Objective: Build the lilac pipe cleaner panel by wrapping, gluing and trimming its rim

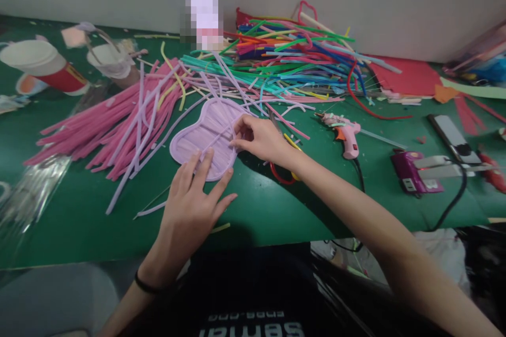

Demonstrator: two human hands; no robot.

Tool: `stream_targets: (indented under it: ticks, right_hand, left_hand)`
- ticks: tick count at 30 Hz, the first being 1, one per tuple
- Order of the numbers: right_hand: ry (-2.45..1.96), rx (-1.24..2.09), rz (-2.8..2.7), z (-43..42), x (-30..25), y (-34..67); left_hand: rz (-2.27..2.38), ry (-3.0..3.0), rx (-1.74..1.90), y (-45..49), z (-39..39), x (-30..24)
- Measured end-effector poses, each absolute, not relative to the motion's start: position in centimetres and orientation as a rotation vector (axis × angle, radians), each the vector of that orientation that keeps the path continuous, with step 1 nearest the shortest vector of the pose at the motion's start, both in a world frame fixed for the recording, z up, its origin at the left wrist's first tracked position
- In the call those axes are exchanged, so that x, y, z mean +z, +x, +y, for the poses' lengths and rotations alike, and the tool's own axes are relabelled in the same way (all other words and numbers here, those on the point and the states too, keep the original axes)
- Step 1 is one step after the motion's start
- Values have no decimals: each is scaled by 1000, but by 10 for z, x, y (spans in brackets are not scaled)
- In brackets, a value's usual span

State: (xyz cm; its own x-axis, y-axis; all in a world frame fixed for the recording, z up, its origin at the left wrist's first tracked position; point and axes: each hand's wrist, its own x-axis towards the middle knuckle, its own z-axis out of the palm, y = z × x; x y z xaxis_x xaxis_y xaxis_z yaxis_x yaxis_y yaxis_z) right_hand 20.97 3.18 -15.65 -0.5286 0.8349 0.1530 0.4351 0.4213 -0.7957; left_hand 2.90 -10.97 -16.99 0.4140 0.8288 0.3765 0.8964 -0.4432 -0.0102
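Observation:
A lilac heart-like panel (192,142), rimmed and filled with rows of pipe cleaners, lies flat on the green table (272,216). My left hand (192,200) rests on its lower edge with fingers spread, pressing it down. Above the panel's right side, the thumb and forefinger of my right hand (256,139) are pinched on a thin lilac pipe cleaner (218,138) that runs diagonally over the surface. Part of that strip is hidden by the fingers. Scissors (282,174) with red and yellow handles lie partly beneath my right wrist.
Pink pipe cleaners (114,121) lie bundled at left, and a multicoloured heap (292,58) sits along the wall. At right are a pink glue gun (346,134) with its cord and a purple box (413,171). A paper cup (47,63) leans at far left.

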Motion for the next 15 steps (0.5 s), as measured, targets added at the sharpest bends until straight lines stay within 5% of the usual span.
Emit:
stream_targets:
  ticks: [15]
  right_hand:
    - [-1125, 955, -2096, 30, -159, 208]
  left_hand:
    - [-1670, -2426, -496, 34, -104, -181]
